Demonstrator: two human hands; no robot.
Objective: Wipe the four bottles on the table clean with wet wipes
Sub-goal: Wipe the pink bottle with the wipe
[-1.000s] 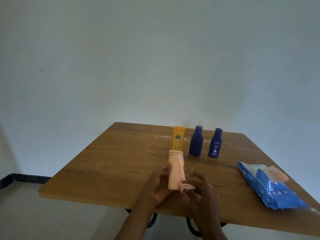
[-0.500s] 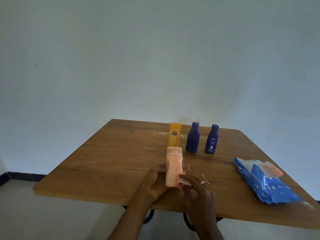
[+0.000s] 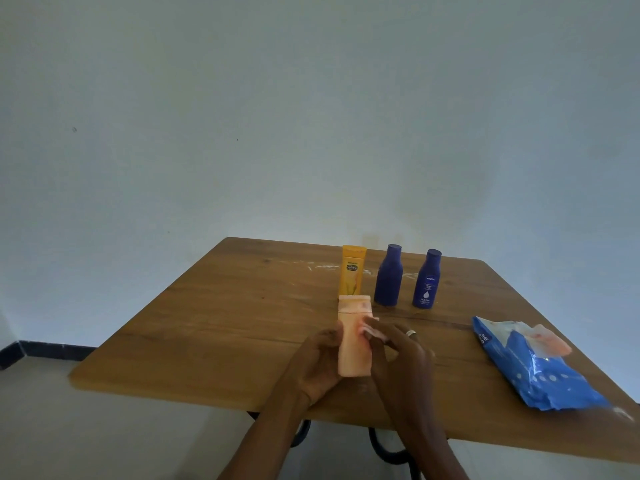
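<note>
Hands (image 3: 360,355) on peach bottle (image 3: 354,337) | three bottles (image 3: 388,276) behind | wipes pack (image 3: 533,365) right

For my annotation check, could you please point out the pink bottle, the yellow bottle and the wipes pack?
pink bottle (image 3: 353,355), head view, lower body
yellow bottle (image 3: 352,271), head view, label
wipes pack (image 3: 533,368), head view, blue front

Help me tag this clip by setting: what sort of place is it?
Probably a plain room in a home: a wooden table against a bare wall, with lotion bottles and a pack of wet wipes on it. Little else shows.
</note>
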